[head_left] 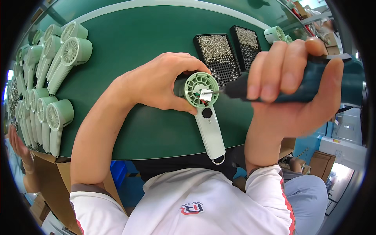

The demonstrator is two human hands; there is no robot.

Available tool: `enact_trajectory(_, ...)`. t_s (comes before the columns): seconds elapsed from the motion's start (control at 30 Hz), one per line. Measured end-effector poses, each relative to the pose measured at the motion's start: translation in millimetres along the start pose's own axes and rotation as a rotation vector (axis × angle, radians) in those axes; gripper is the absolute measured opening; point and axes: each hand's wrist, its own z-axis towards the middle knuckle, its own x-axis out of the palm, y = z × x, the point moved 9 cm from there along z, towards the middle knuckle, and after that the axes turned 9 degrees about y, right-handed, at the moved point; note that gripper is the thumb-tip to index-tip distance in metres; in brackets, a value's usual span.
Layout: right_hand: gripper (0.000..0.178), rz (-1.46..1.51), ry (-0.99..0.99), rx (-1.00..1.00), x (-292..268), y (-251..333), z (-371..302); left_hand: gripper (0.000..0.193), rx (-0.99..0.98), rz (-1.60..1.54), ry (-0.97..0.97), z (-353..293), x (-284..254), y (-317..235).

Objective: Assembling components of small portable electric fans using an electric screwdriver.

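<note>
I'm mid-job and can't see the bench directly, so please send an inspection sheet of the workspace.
Surface: green tabletop, with a pale strip along its far edge.
Job's things: pale green handheld fan, its head's inside exposed with a white piece in it; dark power driver, tip at the head, contact unclear; two black trays of small metal pieces.
Clutter: many similar fans crowd the left side.
Hands: left grips the fan's head; right grips the driver.
Cables: dark strand below the driver's rear, possibly a cord.
Surroundings: cardboard box and blue bin below the near edge; another person's hand at far left.
</note>
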Motion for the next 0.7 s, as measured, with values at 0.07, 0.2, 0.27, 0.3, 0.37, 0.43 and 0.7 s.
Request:
enact_trajectory(0.07, 0.051, 0.053, 0.009, 0.054, 13, -12, 0, 0.062, -0.026, 0.017, -0.013, -8, -3, 0)
enact_trajectory(0.2, 0.054, -0.090, 0.098, 0.095, 20, -16, 0, 0.063, -0.027, 0.047, -0.012, -7, -4, -4)
enact_trajectory(0.27, 0.054, -0.124, 0.021, 0.182, 23, -18, -2, 0.063, -0.026, 0.043, -0.019, -7, -4, -4)
enact_trajectory(0.3, 0.054, -0.124, 0.024, 0.183, 18, -23, -3, 0.064, -0.025, 0.038, -0.024, -8, -4, -4)
enact_trajectory(0.37, 0.054, -0.087, 0.083, 0.033, 8, -25, -3, 0.064, -0.025, 0.035, -0.023, -8, -4, -3)
enact_trajectory(0.43, 0.053, -0.089, 0.093, 0.035, 7, -27, -4, 0.064, -0.026, 0.032, -0.022, -8, -4, -4)
enact_trajectory(0.7, 0.051, -0.169, 0.153, 0.058, 11, -32, -4, 0.061, -0.005, 0.009, -0.015, -7, -3, -2)
